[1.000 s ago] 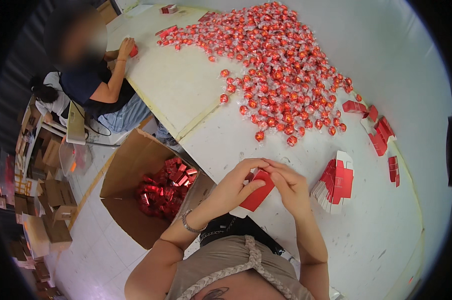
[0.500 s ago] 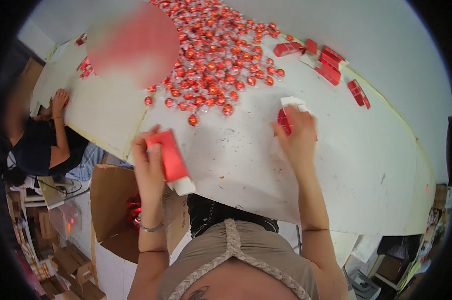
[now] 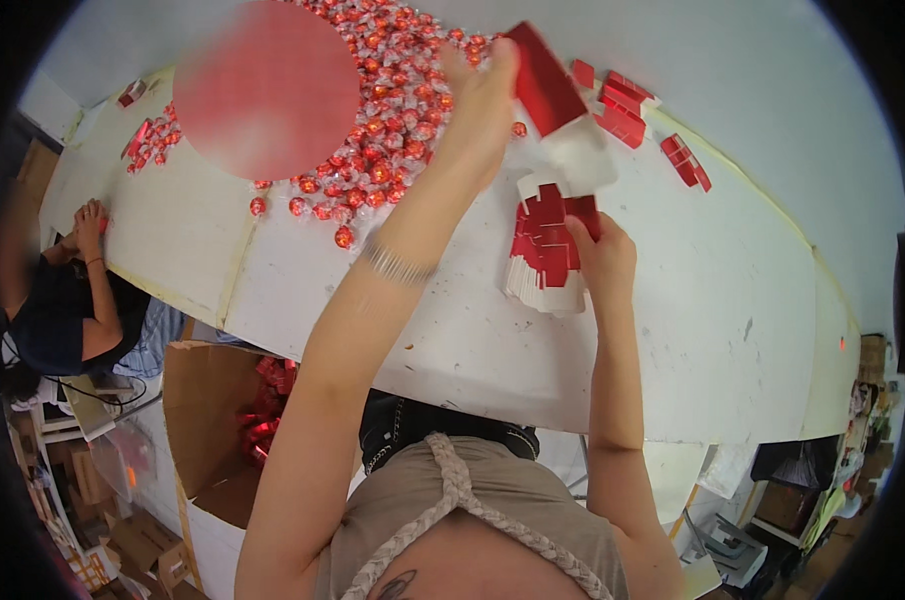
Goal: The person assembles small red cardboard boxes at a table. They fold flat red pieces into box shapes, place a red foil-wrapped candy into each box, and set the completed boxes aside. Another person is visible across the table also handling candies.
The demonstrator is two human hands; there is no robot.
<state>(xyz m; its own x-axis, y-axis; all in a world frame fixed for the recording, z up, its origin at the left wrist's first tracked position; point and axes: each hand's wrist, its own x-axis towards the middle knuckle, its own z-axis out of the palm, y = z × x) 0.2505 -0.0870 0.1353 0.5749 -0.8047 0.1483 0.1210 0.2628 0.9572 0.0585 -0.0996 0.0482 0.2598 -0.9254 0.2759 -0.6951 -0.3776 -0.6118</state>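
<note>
Bright diffuse light on the smooth white worktop [image 3: 453,310], faint shadows, motion blur on the left fingers [image 3: 507,70] and open red-and-white cardboard carton [image 3: 551,85] beside them, hazy round reddish patch [image 3: 266,90] to their left, glints on shiny red metallic pieces [image 3: 262,440] well below-left, black fisheye rim

Head-worn fisheye looks down from above the torso [image 3: 518,490] across the white table [image 3: 713,350]

taupe sleeveless top [image 3: 513,485] on the wearer i watch remotely, pale y-shaped braided trim [image 3: 449,466], dark trousers [image 3: 381,440] with a chain [image 3: 397,415], bare left hand [image 3: 481,115], blurred silvery bracelet [image 3: 401,262] at its wrist, dark-lined chest tattoo [image 3: 397,586]
</note>
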